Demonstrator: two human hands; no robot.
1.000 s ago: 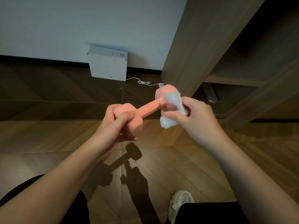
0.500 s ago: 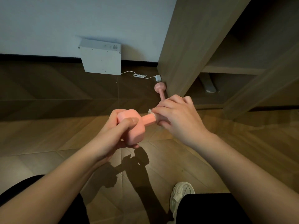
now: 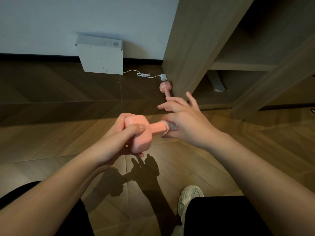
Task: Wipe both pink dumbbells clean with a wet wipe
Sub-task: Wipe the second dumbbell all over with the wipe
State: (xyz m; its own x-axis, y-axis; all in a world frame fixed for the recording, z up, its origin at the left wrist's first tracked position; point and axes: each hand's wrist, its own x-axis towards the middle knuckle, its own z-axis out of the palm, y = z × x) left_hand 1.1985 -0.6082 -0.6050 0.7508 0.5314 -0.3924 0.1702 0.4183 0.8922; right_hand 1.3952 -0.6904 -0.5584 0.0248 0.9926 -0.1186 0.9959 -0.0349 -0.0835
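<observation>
Since half a second ago the right hand [image 3: 185, 123] has uncurled its upper fingers [image 3: 192, 99]; they now fan out wide above the bar instead of folding over it. A second ago this hand was rubbing the far head, and it now sits on the handle.

Both hands hold one pink dumbbell [image 3: 139, 133] in the air over the wooden floor [image 3: 51, 137], in front of the person's knees. The left hand [image 3: 114, 143] grips the near head, thumb lying across its top face and the other fingers curled round behind and under it. The handle runs from there to the right and slightly away. The wet wipe [image 3: 170, 128] is wrapped round the handle just where it meets the right palm; the thumb and at least one lower finger pinch it against the bar. The far head is hidden behind that hand.

A second dumbbell [image 3: 164, 87] lies on the floor farther off, touching or just beside the side panel of a wooden cabinet [image 3: 196, 48]; the right hand's fingers cover its near end.

A white box [image 3: 102, 57] leans against the wall, and a white cable [image 3: 143, 75] trails from it to a small plug [image 3: 163, 77] near the cabinet. A pale shoe [image 3: 189, 196] shows at the bottom, beside dark trouser legs.
</observation>
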